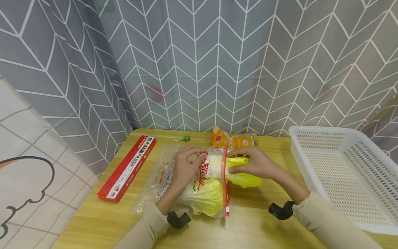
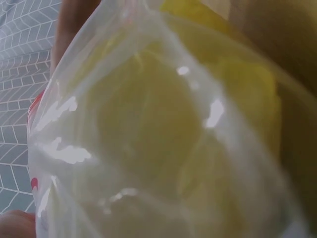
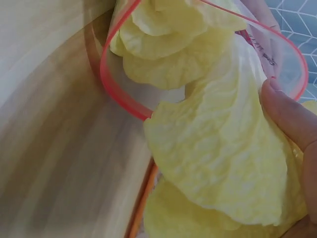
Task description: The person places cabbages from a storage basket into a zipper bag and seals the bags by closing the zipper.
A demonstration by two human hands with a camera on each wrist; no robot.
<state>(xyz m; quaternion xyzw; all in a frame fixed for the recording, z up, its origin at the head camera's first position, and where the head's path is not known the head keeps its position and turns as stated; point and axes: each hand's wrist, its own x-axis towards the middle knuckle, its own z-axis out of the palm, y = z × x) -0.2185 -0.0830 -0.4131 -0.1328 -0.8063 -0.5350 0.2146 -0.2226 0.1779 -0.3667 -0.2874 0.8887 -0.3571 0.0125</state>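
Observation:
A clear zip bag [image 1: 200,195] with a red-edged mouth and red lettering lies on the table, its mouth facing right. Pale yellow-green cabbage leaves [image 1: 207,204] fill it, seen through the film in the left wrist view. My left hand [image 1: 186,166] pinches the bag's upper side between thumb and fingers, by the lettering. More cabbage leaves [image 1: 244,180] stick out through the mouth; my right hand [image 1: 253,162] grips these, thumb on the near face. The right wrist view shows a leaf [image 3: 223,144] passing through the open red rim [image 3: 111,94].
Left on the table lies a red pasta box [image 1: 127,169]. A green-wrapped lollipop [image 1: 186,138] and an orange food packet [image 1: 234,141] lie along the back edge, by the grey curtain [image 1: 205,69]. A white plastic basket [image 1: 306,166] stands at the right.

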